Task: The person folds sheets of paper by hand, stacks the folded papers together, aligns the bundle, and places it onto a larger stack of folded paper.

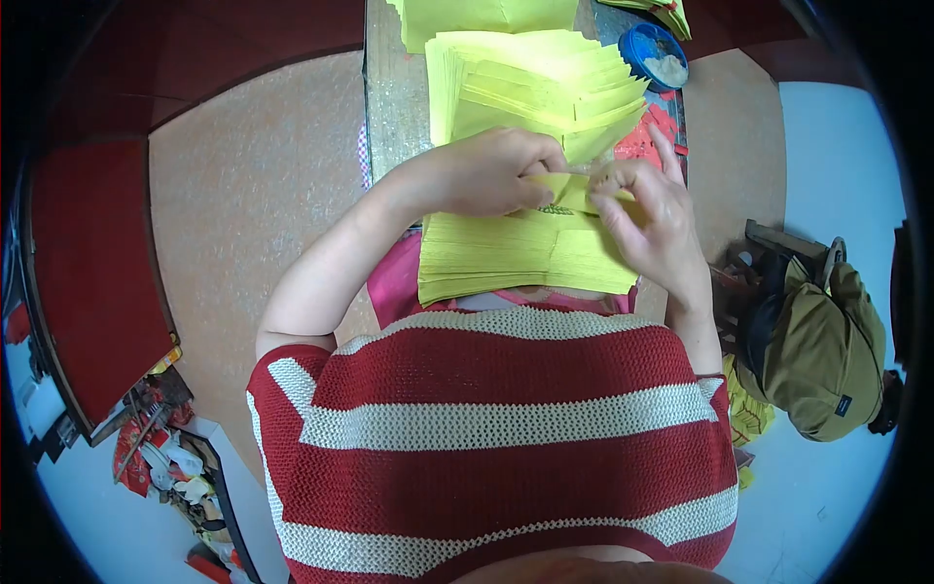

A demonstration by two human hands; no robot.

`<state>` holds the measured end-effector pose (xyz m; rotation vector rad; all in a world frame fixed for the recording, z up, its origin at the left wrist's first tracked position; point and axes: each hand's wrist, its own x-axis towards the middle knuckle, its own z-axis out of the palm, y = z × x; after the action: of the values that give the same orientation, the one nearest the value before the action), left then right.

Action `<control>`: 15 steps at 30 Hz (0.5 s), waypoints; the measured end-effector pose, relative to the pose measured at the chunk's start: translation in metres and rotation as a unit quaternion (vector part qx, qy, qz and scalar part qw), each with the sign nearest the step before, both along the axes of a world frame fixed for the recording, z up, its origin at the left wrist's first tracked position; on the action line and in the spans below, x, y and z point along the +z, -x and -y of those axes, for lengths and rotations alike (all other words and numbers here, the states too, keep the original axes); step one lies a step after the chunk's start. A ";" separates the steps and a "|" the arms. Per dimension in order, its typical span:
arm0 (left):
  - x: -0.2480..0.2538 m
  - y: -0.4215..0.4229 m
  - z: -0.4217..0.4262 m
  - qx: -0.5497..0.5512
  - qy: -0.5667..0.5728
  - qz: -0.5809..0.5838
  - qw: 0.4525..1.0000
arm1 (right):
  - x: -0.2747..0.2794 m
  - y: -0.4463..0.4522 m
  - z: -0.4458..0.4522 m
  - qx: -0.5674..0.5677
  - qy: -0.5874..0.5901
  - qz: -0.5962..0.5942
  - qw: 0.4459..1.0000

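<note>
Sheets (506,258) matt paper; blue bowl (630,51) glossy, probably plastic.

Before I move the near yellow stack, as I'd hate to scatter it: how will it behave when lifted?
The near yellow stack will probably fan or slump, since its many thin layers have uneven edges. It may feel heavy, being densely layered. The flap bent between the left hand and right hand suggests easily creased paper.
</note>
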<state>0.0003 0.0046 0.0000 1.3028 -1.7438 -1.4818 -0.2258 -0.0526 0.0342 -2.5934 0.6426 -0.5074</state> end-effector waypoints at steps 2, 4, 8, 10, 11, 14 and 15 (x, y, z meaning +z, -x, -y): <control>0.002 0.001 0.002 0.004 -0.073 -0.011 0.997 | 0.006 0.002 -0.008 0.010 -0.015 -0.018 1.000; 0.002 0.004 0.002 0.019 -0.053 0.003 0.998 | 0.007 0.000 -0.010 0.021 -0.030 -0.035 0.999; 0.007 0.001 0.000 -0.018 -0.011 0.039 0.999 | 0.004 -0.011 -0.004 0.010 0.048 -0.016 0.999; 0.017 -0.001 0.003 -0.082 0.012 0.092 0.992 | 0.000 -0.015 0.002 0.007 0.053 -0.006 0.999; 0.012 0.000 0.002 -0.082 0.013 0.092 0.992 | -0.003 -0.015 0.005 0.005 0.034 -0.001 0.999; -0.005 0.006 0.002 0.001 0.085 -0.034 0.996 | -0.009 -0.010 0.016 -0.021 -0.011 0.022 0.999; -0.005 0.006 0.002 -0.008 0.071 -0.022 0.997 | -0.010 -0.004 0.022 -0.044 -0.044 0.043 0.997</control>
<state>-0.0058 0.0024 -0.0047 1.1773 -1.7995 -1.3576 -0.2214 -0.0745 0.0244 -2.4546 0.7344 -0.6008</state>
